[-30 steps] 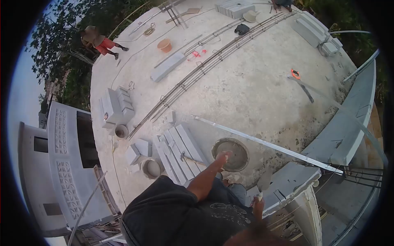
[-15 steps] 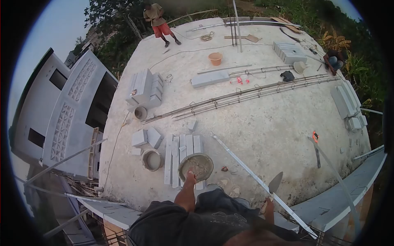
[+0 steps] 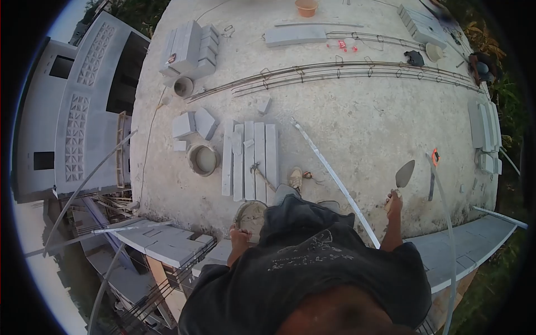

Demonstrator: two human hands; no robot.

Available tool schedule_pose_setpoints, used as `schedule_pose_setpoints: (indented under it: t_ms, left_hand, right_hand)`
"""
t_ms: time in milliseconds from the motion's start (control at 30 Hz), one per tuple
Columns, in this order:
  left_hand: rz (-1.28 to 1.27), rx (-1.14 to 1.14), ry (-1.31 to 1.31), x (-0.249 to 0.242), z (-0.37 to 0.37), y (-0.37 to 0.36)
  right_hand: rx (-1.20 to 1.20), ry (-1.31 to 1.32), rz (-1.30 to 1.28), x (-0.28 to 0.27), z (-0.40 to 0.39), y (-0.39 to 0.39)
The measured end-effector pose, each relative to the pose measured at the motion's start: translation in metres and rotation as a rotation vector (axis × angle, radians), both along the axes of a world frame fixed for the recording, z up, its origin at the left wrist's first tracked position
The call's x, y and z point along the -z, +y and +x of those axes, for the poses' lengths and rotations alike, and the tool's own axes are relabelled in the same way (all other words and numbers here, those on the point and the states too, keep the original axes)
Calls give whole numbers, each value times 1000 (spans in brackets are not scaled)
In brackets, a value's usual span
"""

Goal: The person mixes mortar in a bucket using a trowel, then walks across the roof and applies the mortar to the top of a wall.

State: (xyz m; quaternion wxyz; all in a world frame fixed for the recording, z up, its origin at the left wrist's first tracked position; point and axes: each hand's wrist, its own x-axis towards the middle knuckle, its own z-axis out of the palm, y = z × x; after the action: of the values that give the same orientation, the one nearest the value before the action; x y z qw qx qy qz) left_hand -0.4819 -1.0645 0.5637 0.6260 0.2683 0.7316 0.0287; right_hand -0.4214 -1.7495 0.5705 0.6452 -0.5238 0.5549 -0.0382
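Note:
My left hand (image 3: 240,235) is closed on the rim of a round mortar pan (image 3: 249,215), low beside my left leg near the slab's edge. Wet grey mortar shows inside; my clothing hides part of the pan. Out to the right, my right hand (image 3: 394,203) grips the handle of a pointed trowel (image 3: 405,174), blade pointing away from me. Ahead of the pan lie several long grey blocks (image 3: 271,153) side by side, with a hammer (image 3: 261,174) resting across them. A bucket (image 3: 203,160) stands just left of these blocks.
A long metal straightedge (image 3: 335,180) lies diagonally between my feet and the trowel. An orange-handled saw (image 3: 433,173) is farther right. Rebar cages (image 3: 335,71) cross the slab ahead. Block stacks (image 3: 187,50) stand at the left. Another person (image 3: 481,68) crouches at the far right.
My view has tilted downward. My left hand has brought the pan back from over the blocks to beside my leg, uncovering the hammer. The right hand has raised the trowel forward.

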Motion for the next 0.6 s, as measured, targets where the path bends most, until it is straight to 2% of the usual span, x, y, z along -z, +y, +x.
schedule_pose_setpoints:
  t_ms: [67,133,233,367,433,567,600]
  left_hand:
    - [-101,-72,-25,1,-22,18]
    - [-22,-139,-42,-31,-19,3]
    - [55,-348,116,-74,9,-26]
    - [-42,-554,124,-41,10,-17]
    - [-86,-575,83,-44,30,-19]
    - [67,-669,116,-55,94,-39]
    - [2,-680,72,-58,114,-45]
  right_hand:
    - [3,15,-11,-13,48,-4]
    - [27,24,-47,-18,100,-8]
    - [-7,-96,-35,-28,188,-2]
    - [-101,-171,-43,-29,317,12]
    - [-130,-216,-27,-24,385,22]
    - [-219,-296,-11,-22,520,41]
    - [-234,-314,-12,-23,553,42]
